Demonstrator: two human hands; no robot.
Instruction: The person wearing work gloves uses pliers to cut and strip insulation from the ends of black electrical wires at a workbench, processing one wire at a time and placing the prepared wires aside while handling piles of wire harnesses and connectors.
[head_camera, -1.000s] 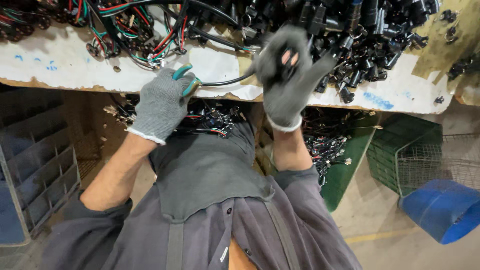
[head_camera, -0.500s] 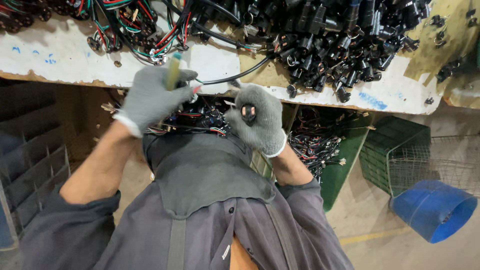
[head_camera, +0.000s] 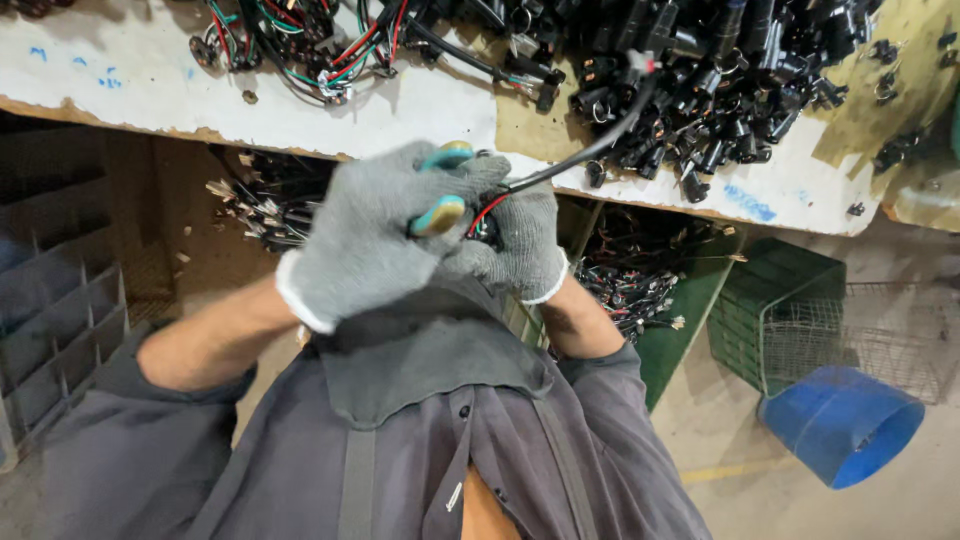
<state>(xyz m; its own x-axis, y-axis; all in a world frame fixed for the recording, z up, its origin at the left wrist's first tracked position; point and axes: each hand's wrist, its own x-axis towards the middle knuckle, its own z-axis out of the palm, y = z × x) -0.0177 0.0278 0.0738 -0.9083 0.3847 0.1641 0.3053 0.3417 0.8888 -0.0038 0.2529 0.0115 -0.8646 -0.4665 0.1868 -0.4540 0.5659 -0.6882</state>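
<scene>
Head view: both gloved hands have come together below the surface (head_camera: 420, 120); left hand (head_camera: 375, 235) clenches teal-handled cutters (head_camera: 440, 212), right hand (head_camera: 520, 245) now grips the black cable (head_camera: 585, 155), apparently ready for cutting

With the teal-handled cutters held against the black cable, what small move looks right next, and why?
Probably squeeze the teal-handled cutters. The left hand already grips them at the black cable, where red wires show, and the right hand steadies that end. The blades are hidden, so this is a guess.
</scene>
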